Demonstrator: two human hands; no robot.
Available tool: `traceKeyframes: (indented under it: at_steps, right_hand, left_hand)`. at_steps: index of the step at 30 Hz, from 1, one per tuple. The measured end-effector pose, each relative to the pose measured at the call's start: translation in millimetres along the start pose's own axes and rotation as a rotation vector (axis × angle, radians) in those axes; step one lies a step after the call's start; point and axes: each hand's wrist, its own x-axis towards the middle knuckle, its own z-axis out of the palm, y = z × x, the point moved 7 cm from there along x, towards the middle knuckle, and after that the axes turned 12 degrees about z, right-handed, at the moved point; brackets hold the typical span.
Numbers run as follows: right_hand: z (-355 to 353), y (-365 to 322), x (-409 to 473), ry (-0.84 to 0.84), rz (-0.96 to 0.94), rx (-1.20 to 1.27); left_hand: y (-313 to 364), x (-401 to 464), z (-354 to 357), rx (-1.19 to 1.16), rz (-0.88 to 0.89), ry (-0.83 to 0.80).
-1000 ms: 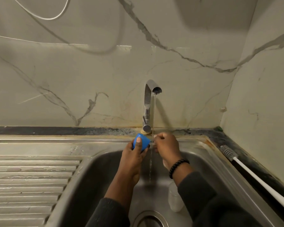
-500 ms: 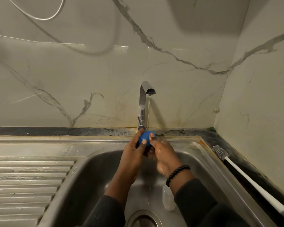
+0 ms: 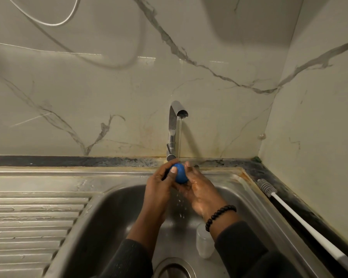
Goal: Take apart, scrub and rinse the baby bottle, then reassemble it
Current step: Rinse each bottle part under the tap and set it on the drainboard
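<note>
Veined marble wall (image 3: 109, 87) meets a corner above a steel sink (image 3: 48, 177), dimly lit.

Steel sink (image 3: 255, 199) w/ ribbed drainboard (image 3: 34, 221) on left, round drain (image 3: 174, 267) at basin btm. Chrome tap (image 3: 174, 125) at back edge, thin water stream (image 3: 179, 137) running. Marble-look wall tiles (image 3: 109, 97) behind and on right, white cable (image 3: 48, 21) looping top left. Dark countertop strip (image 3: 68, 161) along wall.
</note>
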Motion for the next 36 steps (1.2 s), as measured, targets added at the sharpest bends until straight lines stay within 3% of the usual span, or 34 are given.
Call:
traceKeyframes:
  at_steps: [3, 8, 10, 13, 17, 19, 26, 28, 32, 36]
  right_hand:
    - [3.2, -7.6, -6.3, -0.025, -0.060, -0.204]
    - [-7.9, -15.0, -9.5, 0.335, -0.059, -0.590]
    - [-10.4, -15.5, -7.6, 0.391, -0.052, -0.679]
    - [-10.5, -18.7, -7.8, 0.382, -0.105, -0.719]
    - [4.4, -18.8, -4.2, 0.095, -0.231, -0.686]
    - [5.4, -20.9, -3.3, 0.039, -0.256, -0.674]
    - [10.4, -22.5, -7.5, 0.094, -0.304, -0.571]
    - [13.0, -15.3, -6.5, 0.054, -0.336, -0.667]
    - [7.0, -16.2, -5.5, 0.132, -0.387, -0.962]
    - [16.7, -15.0, -6.6, 0.201, -0.490, -1.134]
  left_hand:
    - [-0.1, 0.5, 4.4, 0.052, 0.006, -0.058]
    - [-12.3, -4.3, 15.9, 0.089, -0.064, -0.138]
    - [-12.2, -3.6, 14.9, 0.076, -0.093, -0.150]
    - [-10.6, -3.7, 13.2, 0.079, -0.129, -0.141]
    - [-15.0, -1.7, 4.2, 0.106, -0.117, -0.053]
    - [-14.4, -2.7, 4.1, 0.044, -0.143, -0.011]
    - [-26.5, -15.5, 16.2, -0.282, -0.379, 0.104]
    - [-28.7, -16.7, 10.3, -0.233, -0.388, 0.133]
    - [-34.1, -18.5, -6.5, -0.169, -0.392, 0.244]
    - [-33.9, -15.0, -10.6, -0.244, -0.380, 0.259]
